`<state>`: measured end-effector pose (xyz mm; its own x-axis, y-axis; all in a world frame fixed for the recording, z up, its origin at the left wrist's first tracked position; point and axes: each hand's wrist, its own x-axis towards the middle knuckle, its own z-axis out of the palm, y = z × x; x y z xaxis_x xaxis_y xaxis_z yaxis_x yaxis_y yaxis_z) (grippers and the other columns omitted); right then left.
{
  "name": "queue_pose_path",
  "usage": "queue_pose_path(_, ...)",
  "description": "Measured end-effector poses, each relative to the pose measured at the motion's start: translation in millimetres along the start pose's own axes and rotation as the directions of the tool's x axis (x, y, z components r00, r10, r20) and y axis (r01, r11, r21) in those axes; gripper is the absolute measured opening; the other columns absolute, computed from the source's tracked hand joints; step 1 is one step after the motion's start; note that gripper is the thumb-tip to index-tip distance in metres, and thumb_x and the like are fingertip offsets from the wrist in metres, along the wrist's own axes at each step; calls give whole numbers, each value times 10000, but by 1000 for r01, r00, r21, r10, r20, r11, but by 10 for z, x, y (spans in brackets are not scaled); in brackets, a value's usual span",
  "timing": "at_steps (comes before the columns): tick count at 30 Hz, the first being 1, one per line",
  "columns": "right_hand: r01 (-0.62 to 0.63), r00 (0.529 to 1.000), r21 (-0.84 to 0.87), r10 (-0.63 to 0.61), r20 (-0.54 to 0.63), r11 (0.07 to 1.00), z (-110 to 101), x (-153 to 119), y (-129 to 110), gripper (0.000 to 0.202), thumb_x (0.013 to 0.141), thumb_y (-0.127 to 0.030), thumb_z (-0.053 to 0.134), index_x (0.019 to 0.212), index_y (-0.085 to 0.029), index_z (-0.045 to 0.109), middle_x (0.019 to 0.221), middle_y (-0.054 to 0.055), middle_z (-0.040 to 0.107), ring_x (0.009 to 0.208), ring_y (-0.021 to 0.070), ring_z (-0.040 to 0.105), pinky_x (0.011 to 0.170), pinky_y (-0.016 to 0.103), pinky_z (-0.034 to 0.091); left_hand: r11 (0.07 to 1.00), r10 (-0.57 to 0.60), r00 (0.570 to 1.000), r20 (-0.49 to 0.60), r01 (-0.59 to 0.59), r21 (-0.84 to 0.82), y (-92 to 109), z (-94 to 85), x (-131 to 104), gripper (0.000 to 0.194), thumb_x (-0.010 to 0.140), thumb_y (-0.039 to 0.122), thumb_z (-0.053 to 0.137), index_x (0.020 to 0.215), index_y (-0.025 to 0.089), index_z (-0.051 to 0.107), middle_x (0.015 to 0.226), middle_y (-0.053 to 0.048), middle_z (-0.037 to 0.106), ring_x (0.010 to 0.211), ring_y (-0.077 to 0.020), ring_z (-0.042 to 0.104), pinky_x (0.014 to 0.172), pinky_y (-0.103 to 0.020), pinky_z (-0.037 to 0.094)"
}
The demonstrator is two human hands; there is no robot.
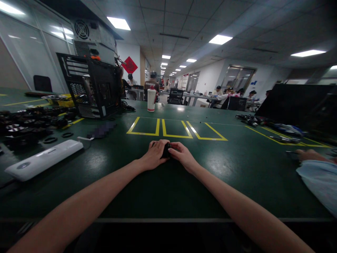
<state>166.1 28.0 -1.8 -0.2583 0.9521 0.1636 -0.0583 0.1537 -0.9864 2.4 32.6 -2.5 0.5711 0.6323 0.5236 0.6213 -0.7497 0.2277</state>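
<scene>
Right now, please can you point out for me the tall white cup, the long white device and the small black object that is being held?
Tall white cup (151,102), head view, middle of its body.
Long white device (47,159), head view, top face.
Small black object (165,151), head view, its uncovered part.

"What is the tabletop (163,193) showing?"

"It's showing dark green, and the tape (143,134) is forming bright yellow outlines on it."

"And the cup (151,101)?"

"It's wearing white with red at top and bottom, while the diamond sign (130,65) is showing red."

"The computer case (105,88) and the small object (165,151) are looking black."

"Yes, and the long device (44,160) is gleaming white, the sleeve (316,179) is showing pale blue, and the ceiling (189,21) is carrying a grid pattern."
</scene>
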Motion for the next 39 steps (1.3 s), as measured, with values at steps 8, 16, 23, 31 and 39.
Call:
queue_pose_path(8,77,994,43,-79,71,996,-41,-51,7,340,600,-238,690,886,-225,507,943,-7,550,870,133,552,816,321,422,1000,5,1000,15,-5,5,-1,-15,-6,546,740,254,552,1193,191,252,1176,-102,419,1131,-248,386,927,-414,255)
queue_pose_path(16,60,998,-24,-59,6,998,-18,6,9,274,662,-312,631,897,-219,524,919,3,569,837,129,540,809,323,422,1000,-4,1000,11,4,-7,6,-15,-2,551,738,256,559,1195,198,256,1182,-100,418,1130,-249,389,931,-421,254)
queue_pose_path(23,89,991,89,-97,88,992,-17,-52,-18,324,593,-200,685,868,-219,514,996,-4,555,953,150,540,863,327,410,1000,-6,1000,14,6,-22,-2,-13,-10,542,735,241,555,1188,202,259,1179,-97,420,1134,-251,388,924,-423,260)
queue_pose_path(31,74,997,-30,-75,-32,997,5,6,11,228,660,-323,632,829,-208,531,878,-12,569,801,117,540,795,303,431,1000,-7,1000,7,8,-9,1,-4,-1,547,731,244,562,1184,203,258,1180,-99,427,1133,-254,392,918,-423,260)
queue_pose_path(39,62,996,51,-65,56,997,-18,-37,7,328,606,-209,677,891,-211,514,996,8,555,929,147,545,841,318,421,1000,-6,1000,16,7,-20,3,-23,-6,551,729,232,556,1190,206,255,1179,-97,421,1132,-257,388,918,-424,261)
